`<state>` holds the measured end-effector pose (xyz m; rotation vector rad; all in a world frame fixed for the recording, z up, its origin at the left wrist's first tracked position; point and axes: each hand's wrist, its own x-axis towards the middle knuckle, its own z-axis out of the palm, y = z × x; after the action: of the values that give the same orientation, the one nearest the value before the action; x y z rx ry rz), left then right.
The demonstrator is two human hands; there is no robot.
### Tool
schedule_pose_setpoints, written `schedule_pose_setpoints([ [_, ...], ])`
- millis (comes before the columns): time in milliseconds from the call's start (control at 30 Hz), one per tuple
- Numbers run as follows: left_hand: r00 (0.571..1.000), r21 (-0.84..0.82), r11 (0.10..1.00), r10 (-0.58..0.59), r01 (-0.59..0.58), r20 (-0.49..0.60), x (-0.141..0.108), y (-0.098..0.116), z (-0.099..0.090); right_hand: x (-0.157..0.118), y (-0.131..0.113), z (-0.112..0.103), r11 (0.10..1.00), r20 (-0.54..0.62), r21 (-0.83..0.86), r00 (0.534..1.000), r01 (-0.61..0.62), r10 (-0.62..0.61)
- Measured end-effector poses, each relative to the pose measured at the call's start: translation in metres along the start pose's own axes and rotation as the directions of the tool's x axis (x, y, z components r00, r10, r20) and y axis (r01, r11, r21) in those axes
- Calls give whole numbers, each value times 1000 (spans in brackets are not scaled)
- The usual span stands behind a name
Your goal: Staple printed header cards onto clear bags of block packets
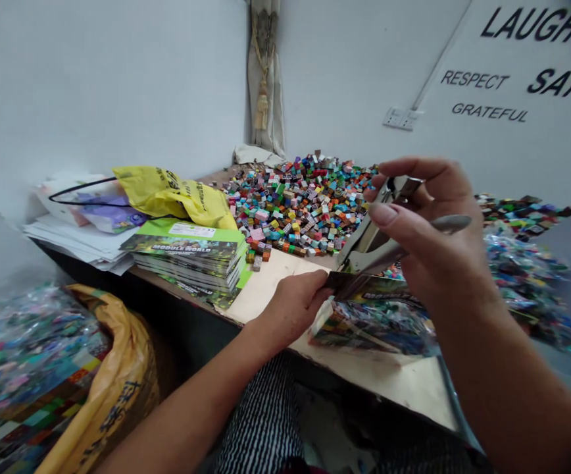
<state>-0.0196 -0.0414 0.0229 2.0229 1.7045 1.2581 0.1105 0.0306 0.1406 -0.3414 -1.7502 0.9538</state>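
My right hand point(428, 224) is wrapped round a metal hand stapler point(372, 247), whose jaws meet the top edge of a dark printed card point(381, 288). Below that card hangs a clear plastic bag point(374, 326) of colourful pieces, just over the table's front edge. My left hand point(295, 306) pinches the card's left end, close to the stapler's nose. Motion blurs the bag and the card, so whether the staple jaws are fully pressed is unclear.
Loose coloured cubes point(300, 204) are heaped at the back. Left stand stacked green booklets point(191, 253), white papers point(81, 240) and a yellow bag point(177, 194). Filled plastic bags point(527, 283) lie right. An orange sack point(132, 362) of packets stands below left.
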Motion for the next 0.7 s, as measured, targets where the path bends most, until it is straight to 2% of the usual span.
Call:
schedule_pose_setpoints([
  [200, 1000, 47, 999, 4, -5, 19, -1, 1, -1, 1, 4, 0, 996, -9, -19, 996, 84, -85],
  [500, 999, 70, 997, 21, -24, 44, -3, 2, -2, 7, 2, 6, 962, -79, -172, 970, 213, -229],
  [700, 998, 109, 994, -13, 5, 70, 0, 3, -2, 20, 12, 8, 945, -94, -279, 974, 174, -207],
])
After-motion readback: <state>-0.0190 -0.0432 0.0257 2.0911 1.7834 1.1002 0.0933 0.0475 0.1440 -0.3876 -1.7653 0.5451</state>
